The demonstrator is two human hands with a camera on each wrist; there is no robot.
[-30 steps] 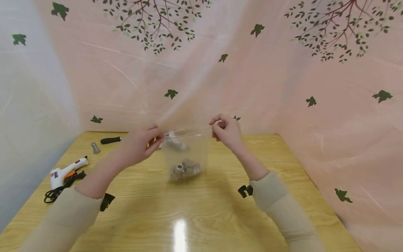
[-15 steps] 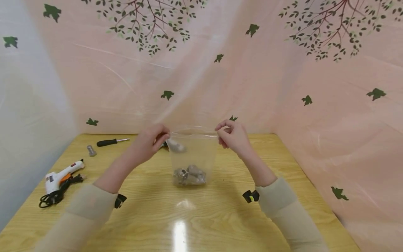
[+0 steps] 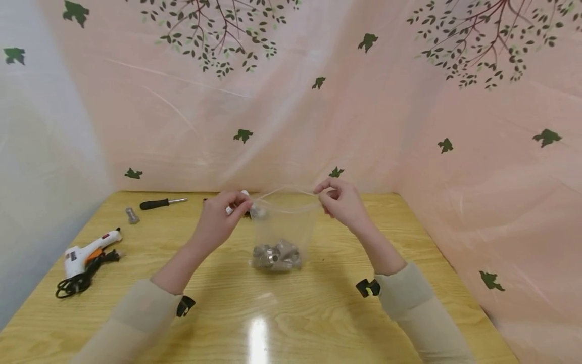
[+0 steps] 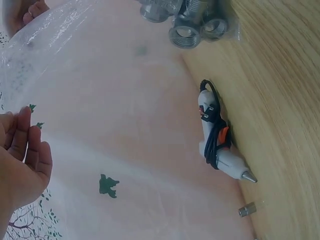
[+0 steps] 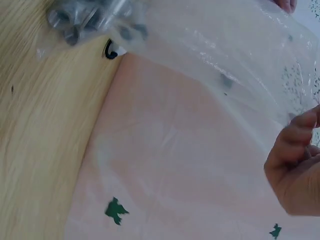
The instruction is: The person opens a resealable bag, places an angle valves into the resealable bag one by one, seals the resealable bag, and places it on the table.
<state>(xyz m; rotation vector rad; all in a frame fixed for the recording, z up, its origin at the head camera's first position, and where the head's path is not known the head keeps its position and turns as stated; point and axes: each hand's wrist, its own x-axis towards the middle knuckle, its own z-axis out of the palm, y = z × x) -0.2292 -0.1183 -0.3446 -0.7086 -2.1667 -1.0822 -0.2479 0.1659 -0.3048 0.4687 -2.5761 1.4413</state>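
A clear plastic bag (image 3: 284, 227) stands on the wooden table (image 3: 318, 323) with several metal fittings (image 3: 276, 255) heaped at its bottom. My left hand (image 3: 225, 217) pinches the bag's left top corner. My right hand (image 3: 341, 200) pinches the right top corner, and the mouth gapes between them. The left wrist view shows the fittings (image 4: 192, 22) through the bag (image 4: 60, 30) and my fingers (image 4: 25, 150) at the frame's left edge. In the right wrist view the bag film (image 5: 225, 55) stretches from the fittings (image 5: 85, 20) to my curled fingers (image 5: 295, 165).
A white glue gun (image 3: 88, 251) with a black cord lies at the table's left edge, also seen as the glue gun (image 4: 220, 150) from the left wrist. A black-handled screwdriver (image 3: 161, 203) and a small metal fitting (image 3: 132, 216) lie at the back left. Pink printed sheeting (image 3: 409, 126) surrounds the table.
Both hands have moved slightly right and closer together with the bag, and its mouth has spread open. The fittings settled at the bottom.
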